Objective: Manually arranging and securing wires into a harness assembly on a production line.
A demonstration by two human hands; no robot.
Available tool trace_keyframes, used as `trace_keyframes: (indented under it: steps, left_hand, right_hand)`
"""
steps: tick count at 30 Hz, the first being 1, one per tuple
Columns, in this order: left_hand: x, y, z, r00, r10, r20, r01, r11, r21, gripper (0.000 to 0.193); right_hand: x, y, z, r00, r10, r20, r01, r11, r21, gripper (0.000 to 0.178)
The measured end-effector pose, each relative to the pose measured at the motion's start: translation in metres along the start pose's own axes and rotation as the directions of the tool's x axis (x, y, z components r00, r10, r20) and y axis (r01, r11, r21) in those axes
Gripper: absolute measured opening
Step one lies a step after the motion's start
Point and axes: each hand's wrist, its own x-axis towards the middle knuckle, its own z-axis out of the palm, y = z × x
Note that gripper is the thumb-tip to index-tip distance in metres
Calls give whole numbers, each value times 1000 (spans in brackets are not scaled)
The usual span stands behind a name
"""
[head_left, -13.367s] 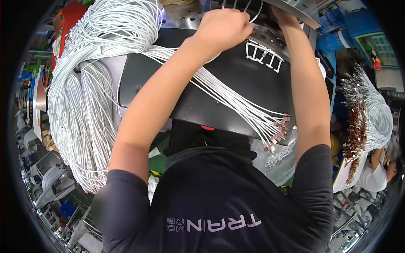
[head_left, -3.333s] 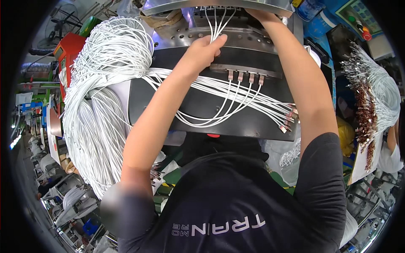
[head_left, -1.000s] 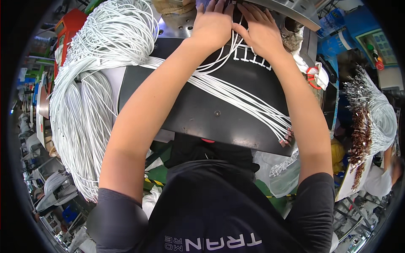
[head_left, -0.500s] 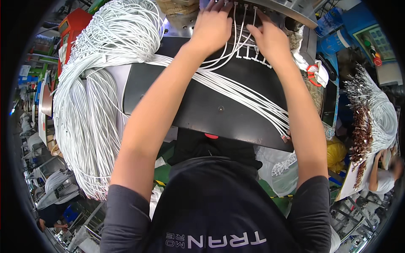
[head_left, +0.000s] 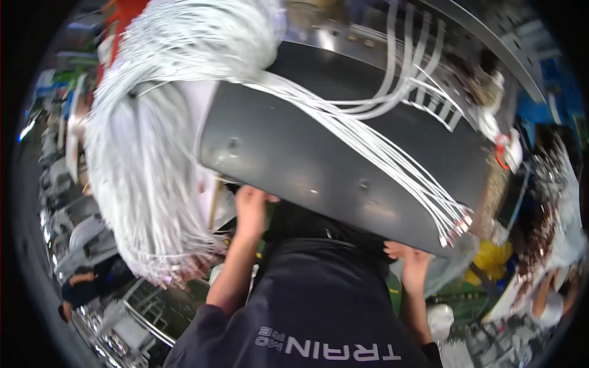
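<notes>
A black board (head_left: 288,156) with a slanting near edge lies in front of me. My left hand (head_left: 250,211) is closed at that edge on the left, its fingers curled and partly hidden. Farther right, my right hand (head_left: 412,260) also has bent fingers against the edge. Across the board runs a bundle of white cables (head_left: 380,153), with small connectors (head_left: 455,228) at its near right end. Several separate white cables (head_left: 392,58) rise to a metal fixture at the back. Beside them lies a white plastic strip with short prongs (head_left: 432,101).
A large heap of white cables (head_left: 147,165) hangs over the left side. The metal machine plate (head_left: 325,38) spans the back. To the right stand another cable bundle (head_left: 546,208) and a yellow bag (head_left: 492,260). Other people sit at far left and far right.
Both hands have left the cables at the back fixture and come down to the board's near edge. My view has turned, so the scene appears tilted and blurred.
</notes>
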Motion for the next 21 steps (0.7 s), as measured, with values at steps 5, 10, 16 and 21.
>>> trace_keyframes:
  steps: [5,10,16,21]
  left_hand:
    - [4,-20,28,990,4,143,19,988,-154,22]
    - [3,-14,27,984,63,167,-8,949,-315,32]
    - [3,-17,28,984,65,166,4,923,-386,41]
    - [12,-17,27,974,110,200,-28,927,-375,43]
  right_hand:
    - [-6,-11,-17,996,-51,-70,31,967,-253,36]
    - [11,9,-42,998,-62,-17,43,840,-541,47]
    - [32,33,-71,996,46,77,1,856,-517,54]
    - [45,40,-83,996,38,83,1,905,-424,65]
